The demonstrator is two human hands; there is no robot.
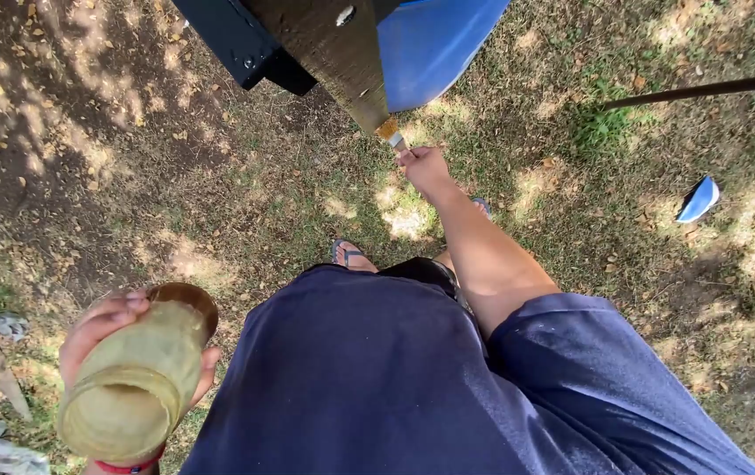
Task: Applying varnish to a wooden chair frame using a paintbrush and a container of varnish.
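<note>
Sun-dappled dry grass (pixel 219 193), fallen leaves (pixel 69 53)

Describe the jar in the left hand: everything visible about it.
The jar looks like cloudy, yellowish-green clear plastic or glass, smeared inside. It is tilted, base toward the camera, its open mouth showing dark brown liquid at the far end. The left hand wraps it from the side, fingers over the top. It hangs above dry, leaf-strewn grass.

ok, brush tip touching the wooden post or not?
Touching. The head view shows the paintbrush, held in the right hand, with its bristles laid against the lower edge of the dark wooden post, no gap visible between them.
</note>
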